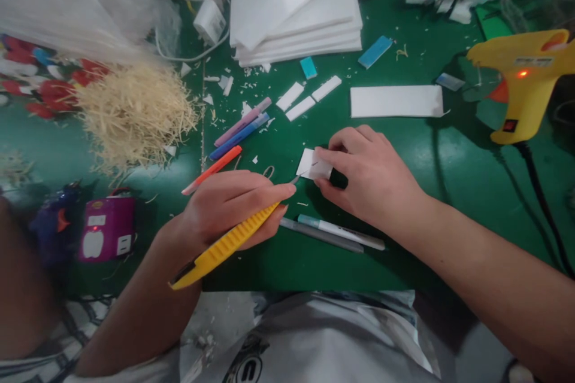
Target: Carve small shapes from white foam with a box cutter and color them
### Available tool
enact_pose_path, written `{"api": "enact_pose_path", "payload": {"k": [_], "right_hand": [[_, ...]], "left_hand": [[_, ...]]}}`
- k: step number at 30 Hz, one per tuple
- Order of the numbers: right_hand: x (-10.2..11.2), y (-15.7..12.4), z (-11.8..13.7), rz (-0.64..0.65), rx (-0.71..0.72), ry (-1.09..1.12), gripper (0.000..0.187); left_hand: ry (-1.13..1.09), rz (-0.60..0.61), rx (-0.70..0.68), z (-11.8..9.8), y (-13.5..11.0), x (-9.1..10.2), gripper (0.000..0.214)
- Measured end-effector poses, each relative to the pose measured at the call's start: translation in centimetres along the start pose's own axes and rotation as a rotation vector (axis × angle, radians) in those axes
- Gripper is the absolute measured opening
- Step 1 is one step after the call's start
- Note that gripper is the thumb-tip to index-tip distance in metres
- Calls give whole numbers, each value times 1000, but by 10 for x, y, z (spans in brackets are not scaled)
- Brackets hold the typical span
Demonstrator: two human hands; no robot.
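Note:
My left hand (238, 203) grips a yellow utility knife (229, 241), its handle slanting down toward my body. The blade tip points at a small white foam piece (307, 163) on the green table. My right hand (368, 161) pinches that piece from its right side, thumb and fingers at its edge. A short dark line shows on the piece's face. Just below lie a grey marker (323, 235) and a white marker with a teal end (341, 231). Above are several small white foam strips (300, 109) and a blue foam bit (308, 67).
A yellow hot glue gun (525, 78) with a lit red light stands at right, its cord trailing down. White foam sheets (296, 12) are stacked at the back. Raffia straw (135, 114), a purple box (108, 228) and colored pens (242, 122) lie left. Another person's arm (22, 287) shows at far left.

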State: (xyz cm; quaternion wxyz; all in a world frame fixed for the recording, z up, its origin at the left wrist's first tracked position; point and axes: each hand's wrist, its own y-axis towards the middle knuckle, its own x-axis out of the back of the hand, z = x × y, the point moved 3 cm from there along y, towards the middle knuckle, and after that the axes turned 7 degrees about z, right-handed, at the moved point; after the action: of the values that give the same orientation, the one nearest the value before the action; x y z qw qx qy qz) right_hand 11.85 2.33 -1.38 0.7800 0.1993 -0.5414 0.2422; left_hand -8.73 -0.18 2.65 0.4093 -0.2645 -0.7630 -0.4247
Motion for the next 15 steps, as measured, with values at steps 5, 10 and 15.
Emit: {"api": "enact_pose_path", "payload": {"k": [5,10,15], "right_hand": [[0,0,-2,0,6,0,21],[1,-1,-3,-10,39,6,23],[1,0,-3,-9,40,30,23]], "left_hand": [[23,-58,125,0,-8,8,23],[-39,-148,222,2,-8,-2,14],[-83,-105,209,5,-5,-17,15]]}}
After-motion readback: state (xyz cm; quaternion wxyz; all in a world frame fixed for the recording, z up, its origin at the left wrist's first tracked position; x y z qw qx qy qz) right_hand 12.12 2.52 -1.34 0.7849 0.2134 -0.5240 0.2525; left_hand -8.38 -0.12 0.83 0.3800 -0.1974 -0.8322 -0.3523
